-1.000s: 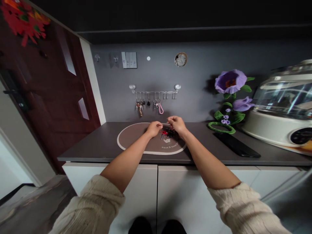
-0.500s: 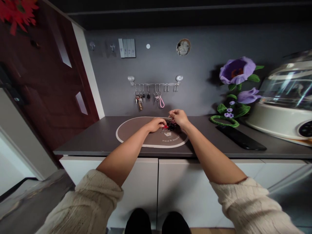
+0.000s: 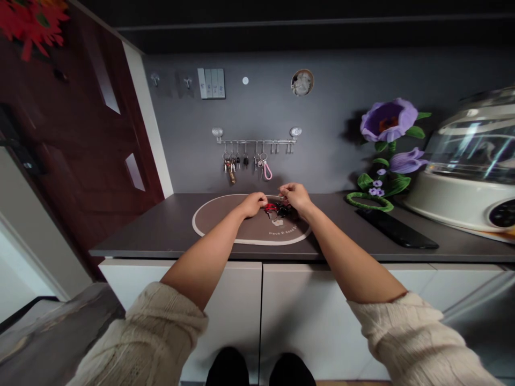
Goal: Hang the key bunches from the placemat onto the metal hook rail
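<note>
A small heap of keys [image 3: 282,209] with red and black pieces lies on an oval brown mat [image 3: 225,220] with a pale rim. My left hand [image 3: 253,204] is just left of the heap, its fingers curled together beside the red piece [image 3: 270,207]; whatever is between the fingertips is hidden. Over the right side of the heap, my right hand [image 3: 295,196] pinches thumb and fingers together on something small that I cannot make out. Several key bunches [image 3: 231,163] and a pink strap [image 3: 267,171] hang from a clear hook rail [image 3: 257,141] on the wall behind.
A black phone-like slab [image 3: 396,228] lies right on the dark counter [image 3: 132,230]. Behind it stand purple plush flowers [image 3: 389,124] with a green ring base, and a cream appliance [image 3: 454,198] with a clear top. A dark red door [image 3: 100,134] is at the left.
My left hand has shifted slightly left and up, off the red piece, which now shows more fully. My right hand stays nearly in place, still pinching. The view has tilted slightly.
</note>
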The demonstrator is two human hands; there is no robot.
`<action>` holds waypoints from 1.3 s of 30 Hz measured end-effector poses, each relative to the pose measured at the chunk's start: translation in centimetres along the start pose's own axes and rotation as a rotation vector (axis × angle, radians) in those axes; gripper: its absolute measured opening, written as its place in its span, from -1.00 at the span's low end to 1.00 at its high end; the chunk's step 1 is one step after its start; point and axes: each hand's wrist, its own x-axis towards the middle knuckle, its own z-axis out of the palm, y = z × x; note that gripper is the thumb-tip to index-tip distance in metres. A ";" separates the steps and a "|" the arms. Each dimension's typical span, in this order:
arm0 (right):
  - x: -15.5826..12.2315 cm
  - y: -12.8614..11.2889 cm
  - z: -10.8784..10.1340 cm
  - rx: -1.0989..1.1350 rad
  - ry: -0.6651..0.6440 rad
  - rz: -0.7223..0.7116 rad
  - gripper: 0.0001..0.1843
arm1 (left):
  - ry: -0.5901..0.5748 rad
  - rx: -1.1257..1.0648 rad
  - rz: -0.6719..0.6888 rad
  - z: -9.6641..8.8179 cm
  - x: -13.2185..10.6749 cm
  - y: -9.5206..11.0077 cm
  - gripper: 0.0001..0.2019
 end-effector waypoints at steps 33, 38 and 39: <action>-1.0 -1.0 0.3 -0.150 -0.198 -0.328 -0.77 | 0.123 -1.168 -0.344 -1.6 0.4 1.7 -0.89; -1.2 -1.4 0.2 -0.214 -0.188 -0.391 -0.81 | 0.139 -1.237 -0.309 -1.9 0.4 1.7 -0.91; -1.2 -1.5 0.2 -0.219 -0.183 -0.403 -0.82 | 0.147 -1.249 -0.306 -2.0 0.4 1.8 -0.92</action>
